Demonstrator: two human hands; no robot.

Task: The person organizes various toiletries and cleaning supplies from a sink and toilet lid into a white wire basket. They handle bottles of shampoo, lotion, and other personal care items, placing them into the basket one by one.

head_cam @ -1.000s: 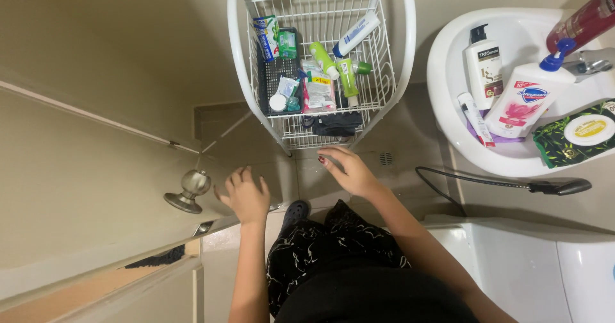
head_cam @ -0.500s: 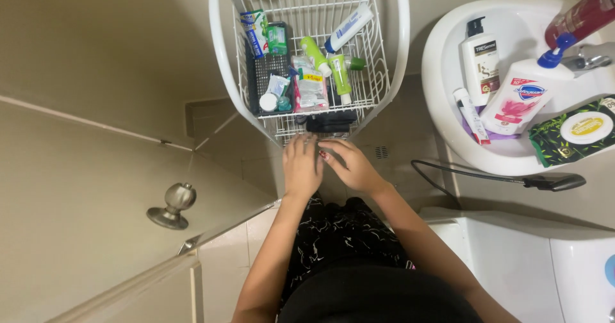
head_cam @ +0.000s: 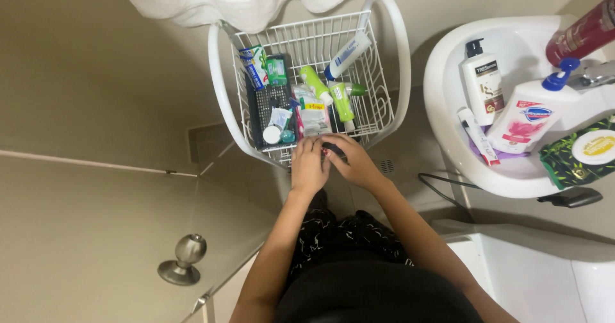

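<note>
Both hands are down at the near rim of the white wire basket (head_cam: 225, 115). The left hand (head_cam: 309, 167) lies palm-down, fingers (head_cam: 306, 147) together and stretched onto the basket's front edge. The right hand (head_cam: 353, 163) sits just beside it, touching it, fingers curled around a small dark thing (head_cam: 332, 150) with a spot of red on it, right between the two hands. What that thing is, too hidden to tell. Just beyond the fingers: a flat white packet (head_cam: 314, 119), a round white cap (head_cam: 271, 134) to their left, a dark mesh tray (head_cam: 265, 102) under it. Farther beyond, green tubes (head_cam: 341, 100) and a white tube (head_cam: 349, 54) leaning on the far wires. Green boxes (head_cam: 268, 68) stand at the far left corner. Well off to the right of the fingers, a white sink (head_cam: 448, 124) holds a white pump bottle (head_cam: 482, 86). Near left, a metal doorknob (head_cam: 186, 254).
</note>
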